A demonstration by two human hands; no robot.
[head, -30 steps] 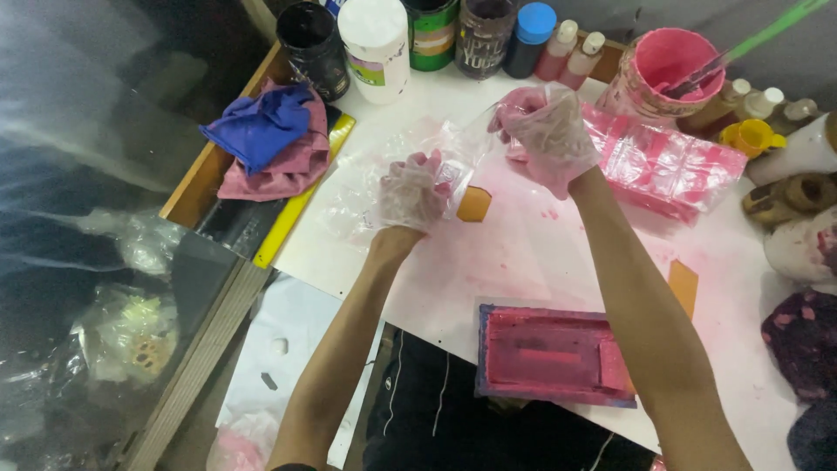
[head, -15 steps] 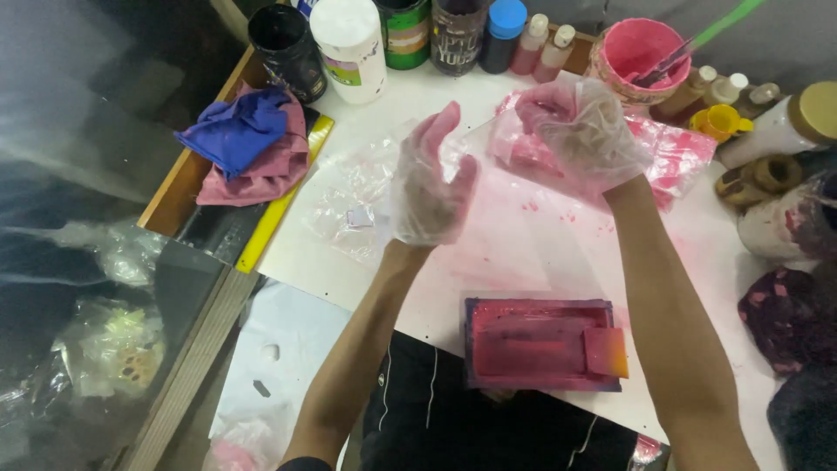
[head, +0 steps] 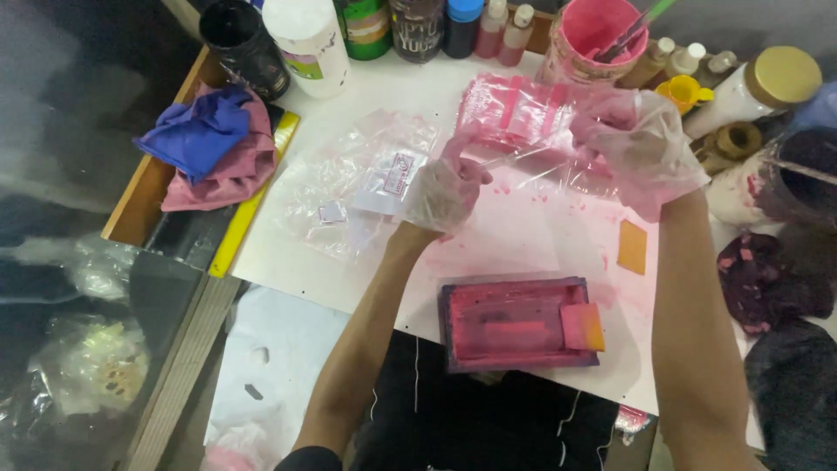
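Head cam looking down: both hands are in thin clear gloves, and the left hand (head: 445, 187) and right hand (head: 641, 144) are each pinching an end of a pink-stained plastic sheet (head: 523, 118), held just above the white table (head: 523, 227). A pink rectangular mold (head: 514, 324) sits near the front edge, with a small orange card (head: 632, 247) beside it.

the row of bottles (head: 418, 26) along the back runs off the top edge, caps lost. the right hand (head: 641, 144) blurs inside its loose glove, fingers hard to separate. the dark cloth (head: 789, 279) is cut by the right edge. under the bench (head: 288, 270), a crumpled bag (head: 87, 366) stays murky, contents unclear.
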